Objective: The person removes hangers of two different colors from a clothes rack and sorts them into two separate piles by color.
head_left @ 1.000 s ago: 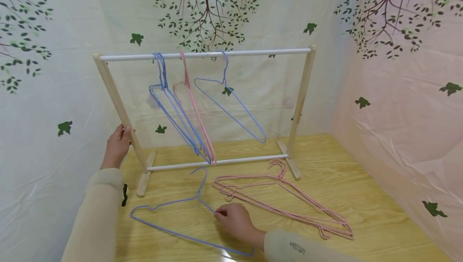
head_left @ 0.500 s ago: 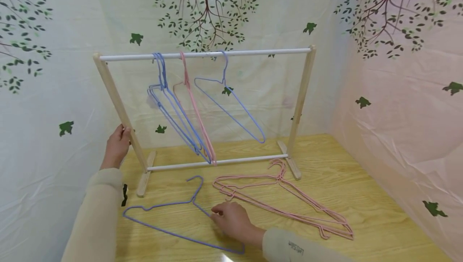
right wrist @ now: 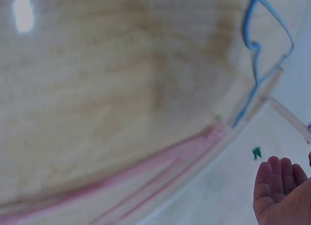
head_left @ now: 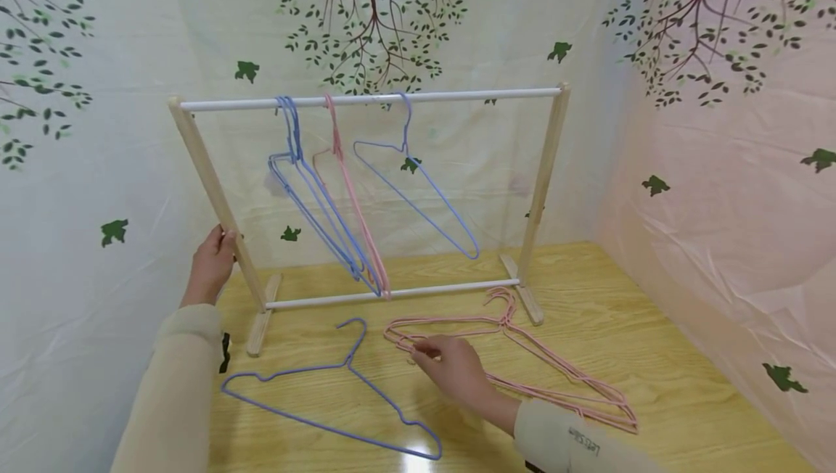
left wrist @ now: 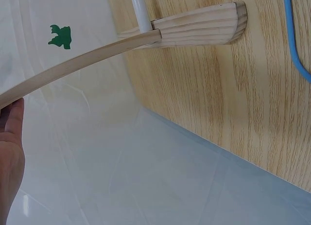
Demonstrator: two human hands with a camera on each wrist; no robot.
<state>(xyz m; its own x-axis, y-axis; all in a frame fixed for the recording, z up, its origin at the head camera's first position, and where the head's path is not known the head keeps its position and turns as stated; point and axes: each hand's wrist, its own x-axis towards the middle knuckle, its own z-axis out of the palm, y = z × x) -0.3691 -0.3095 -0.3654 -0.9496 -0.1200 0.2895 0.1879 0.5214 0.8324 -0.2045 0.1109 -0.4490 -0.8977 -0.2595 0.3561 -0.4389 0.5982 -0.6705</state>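
Note:
A wooden rack with a white top rail point(head_left: 372, 99) stands on the wooden table point(head_left: 653, 357). My left hand point(head_left: 210, 264) grips the rack's left post point(head_left: 215, 197), which is also in the left wrist view point(left wrist: 82, 60). A blue wire hanger point(head_left: 349, 365) lies flat on the table in front of the rack, apart from both hands. My right hand point(head_left: 451, 365) rests over the left end of a stack of pink hangers point(head_left: 457, 322), fingertips touching them. In the right wrist view, the fingers point(right wrist: 277, 179) look relaxed and hold nothing.
On the rail hang two blue hangers point(head_left: 313, 204), a pink one point(head_left: 353, 197) and another blue one point(head_left: 418, 190). The rack's wooden foot point(left wrist: 199, 25) sits near the table's left edge. Sheeted walls with a tree print close in on the left, back and right.
My right hand slid the blue hanger a little to the left, let it go, and moved up and right onto the pink hangers. The left hand stayed on the post.

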